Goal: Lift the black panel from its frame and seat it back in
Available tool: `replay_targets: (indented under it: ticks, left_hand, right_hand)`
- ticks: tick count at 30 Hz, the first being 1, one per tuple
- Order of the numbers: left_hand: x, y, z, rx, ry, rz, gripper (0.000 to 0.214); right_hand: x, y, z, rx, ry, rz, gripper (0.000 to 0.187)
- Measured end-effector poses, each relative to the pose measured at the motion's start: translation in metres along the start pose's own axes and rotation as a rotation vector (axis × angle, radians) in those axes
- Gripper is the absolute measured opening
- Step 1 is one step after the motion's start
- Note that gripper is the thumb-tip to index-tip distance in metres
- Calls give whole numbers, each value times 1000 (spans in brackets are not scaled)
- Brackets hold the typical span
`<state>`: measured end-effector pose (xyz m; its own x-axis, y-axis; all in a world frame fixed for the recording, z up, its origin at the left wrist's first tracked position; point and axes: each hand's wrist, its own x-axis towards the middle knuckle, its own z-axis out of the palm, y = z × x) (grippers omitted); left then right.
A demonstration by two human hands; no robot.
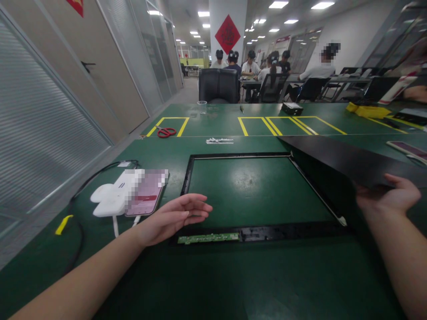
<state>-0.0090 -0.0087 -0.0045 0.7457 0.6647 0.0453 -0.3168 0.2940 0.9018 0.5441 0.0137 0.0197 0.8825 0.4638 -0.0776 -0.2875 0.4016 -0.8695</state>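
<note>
Fingers of the left hand (176, 218) lie loose and spread, gripping nothing, the palm turned inward over the left rail of a black frame (187, 178) that lies flat on the green table (213, 275). Just nearer than those fingertips, a narrow green circuit strip (208, 238) sits in the frame's near rail. On the outer side of the knuckles, a phone (147, 198) rests against a white charger (108, 200), with a black cable (100, 169) curling away from it. Across the frame, the right hand (388, 198) grips the near edge of a black panel (350, 160), thumb on top and fingers beneath. The panel is tilted up, its far corner close to the frame's far right corner. Beyond the left fingertips lie small white parts (219, 141), then red scissors (166, 132) by yellow tape lines (243, 126), a clear cup (202, 104) and a black chair (218, 84). People sit at tables well beyond.
</note>
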Motion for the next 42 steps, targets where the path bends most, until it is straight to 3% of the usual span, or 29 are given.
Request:
replay_targets:
  ticks: [13,21,24,27,31,37,42]
  left_hand:
    - [0,1,1,23,-10,5,44]
    - [-1,0,6,132,49,41,42]
    - [-4,-1,12,345,81,100,41]
    - [-7,1,17,707,84,221,42]
    - [-9,7,17,1076,25,315,51]
    - [-6,0,5,1446,-105,163,66]
    - [-5,-1,4,1561,-129,97,64]
  right_hand:
    - [4,12,-1,-121,64,187,25]
    - [5,15,2,-258,-35,279,24]
    - [5,15,2,-318,-67,299,20]
    - [5,16,1,-378,-105,297,19]
    - [5,19,-1,-461,-188,278,19]
    - [3,15,-2,-461,-329,194,41]
    - [1,11,-4,-569,-395,240,47]
